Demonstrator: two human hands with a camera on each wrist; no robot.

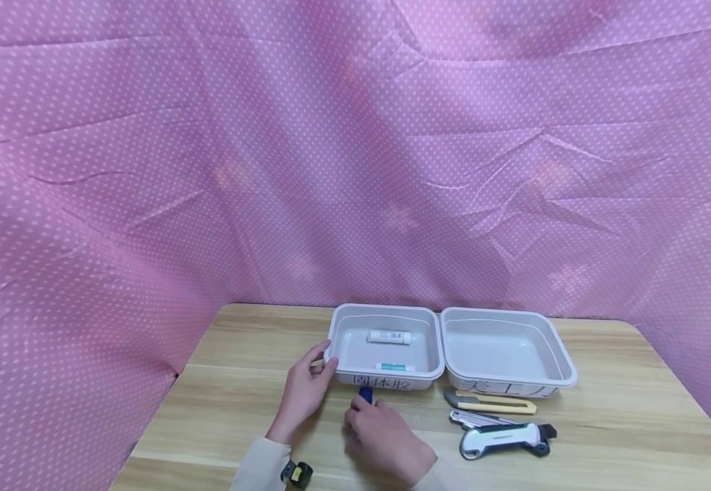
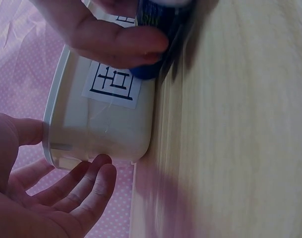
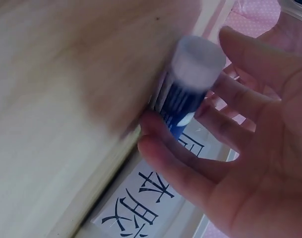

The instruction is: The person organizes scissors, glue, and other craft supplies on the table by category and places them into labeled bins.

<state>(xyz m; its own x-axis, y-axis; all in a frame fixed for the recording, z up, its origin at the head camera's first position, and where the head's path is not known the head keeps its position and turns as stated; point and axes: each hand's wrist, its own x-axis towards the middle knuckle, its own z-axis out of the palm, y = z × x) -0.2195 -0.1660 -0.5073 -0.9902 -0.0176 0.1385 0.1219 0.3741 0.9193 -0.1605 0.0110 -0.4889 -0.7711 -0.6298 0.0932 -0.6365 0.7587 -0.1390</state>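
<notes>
My right hand (image 1: pixel 386 434) holds a dark blue glue stick (image 1: pixel 365 393) in front of the left white bin (image 1: pixel 355 348). In the right wrist view the glue stick (image 3: pixel 183 94) is tilted, its pale cap towards the camera, with my fingertips (image 3: pixel 158 131) against its side. My left hand (image 1: pixel 306 387) touches the bin's left front corner, thumb at the rim and relaxed fingers by the end wall in the left wrist view. Inside that bin lie a white glue stick (image 1: pixel 388 337) and another with a green band (image 1: pixel 393 367), partly hidden by the front wall.
A second white bin (image 1: pixel 496 348) stands against the first on its right. Before it lie a yellow utility knife (image 1: pixel 496 402), a silver one (image 1: pixel 480 419) and a white-and-black cutter (image 1: pixel 505 438). Both bins bear handwritten labels. A pink dotted cloth (image 1: pixel 355 170) hangs behind the table.
</notes>
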